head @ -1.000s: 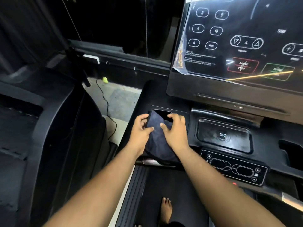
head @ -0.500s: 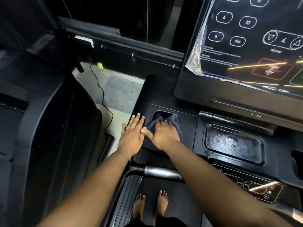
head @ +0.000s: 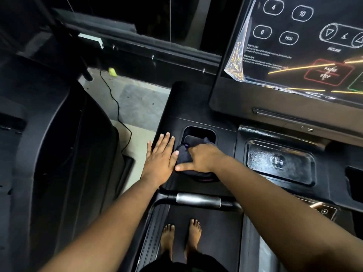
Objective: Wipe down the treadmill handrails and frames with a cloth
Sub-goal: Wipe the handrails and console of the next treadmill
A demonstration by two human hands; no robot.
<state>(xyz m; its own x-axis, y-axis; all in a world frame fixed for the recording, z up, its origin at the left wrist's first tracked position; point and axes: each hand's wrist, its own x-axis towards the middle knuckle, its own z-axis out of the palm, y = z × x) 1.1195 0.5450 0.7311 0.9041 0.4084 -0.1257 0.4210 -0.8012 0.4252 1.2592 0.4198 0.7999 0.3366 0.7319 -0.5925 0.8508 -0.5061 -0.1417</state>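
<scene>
A dark cloth (head: 183,155) lies bunched on the black treadmill console frame (head: 169,107), at the front edge of a rectangular cup recess (head: 198,132). My right hand (head: 202,159) lies on top of the cloth with its fingers curled into the fabric and the thumb stretched out to the left. My left hand (head: 160,160) rests flat on the frame just left of the cloth, fingers straight and together. Below both hands runs the handrail bar (head: 198,200) with a silver grip section.
The touch display (head: 306,46) with loose plastic film stands at upper right. A wireless charging tray (head: 279,161) sits right of the cloth. Another black machine (head: 59,144) stands close on the left, with a cable (head: 115,107) on the floor between. Bare feet (head: 181,236) stand on the belt.
The left hand let go of the cloth and now lies flat on the frame. The right hand has gathered the cloth into a bunch by the recess. The view tilted down.
</scene>
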